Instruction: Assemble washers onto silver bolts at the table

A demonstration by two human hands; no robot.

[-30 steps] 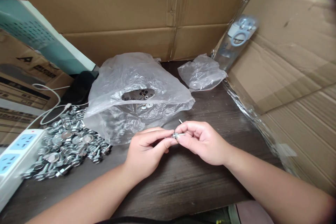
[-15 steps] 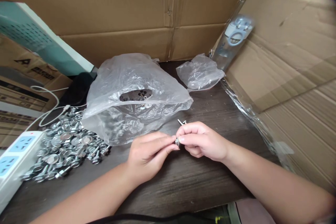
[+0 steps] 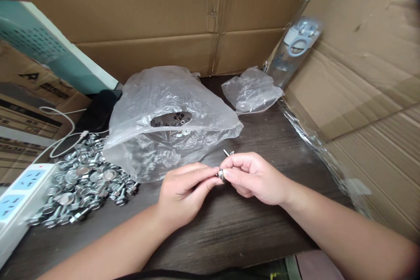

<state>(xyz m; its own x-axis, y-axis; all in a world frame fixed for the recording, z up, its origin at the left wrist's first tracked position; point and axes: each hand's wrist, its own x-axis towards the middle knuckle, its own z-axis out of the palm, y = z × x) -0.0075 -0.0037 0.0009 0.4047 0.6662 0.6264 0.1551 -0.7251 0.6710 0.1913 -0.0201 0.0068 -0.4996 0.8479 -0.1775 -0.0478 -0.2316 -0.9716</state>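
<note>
Between my two hands, the fingertips meet on a small shiny metal bolt (image 3: pixel 220 175) whose round flanged end shows; its rest is hidden by fingers. My left hand (image 3: pixel 184 190) is closed in a pinch at its left side. From the right, the thumb and forefinger of my right hand (image 3: pixel 254 177) press on the same bolt. Just beyond the right fingers a thin screw-like piece (image 3: pixel 227 153) shows; whether it lies on the table or is in that hand I cannot tell. A heap of flange bolts (image 3: pixel 88 179) lies left of my left hand.
A large translucent plastic bag (image 3: pixel 170 92) with small metal parts in its opening lies beyond my hands. A smaller bag (image 3: pixel 251 89) and a clear bottle (image 3: pixel 293 50) stand behind. A power strip (image 3: pixel 21 201) and white cable (image 3: pixel 70 120) lie left. Cardboard walls (image 3: pixel 144 4) enclose the dark table (image 3: pixel 229 236).
More of the bolt's metal shows between my fingertips as they have shifted slightly on it. The whole view has moved a little; both hands keep their place.
</note>
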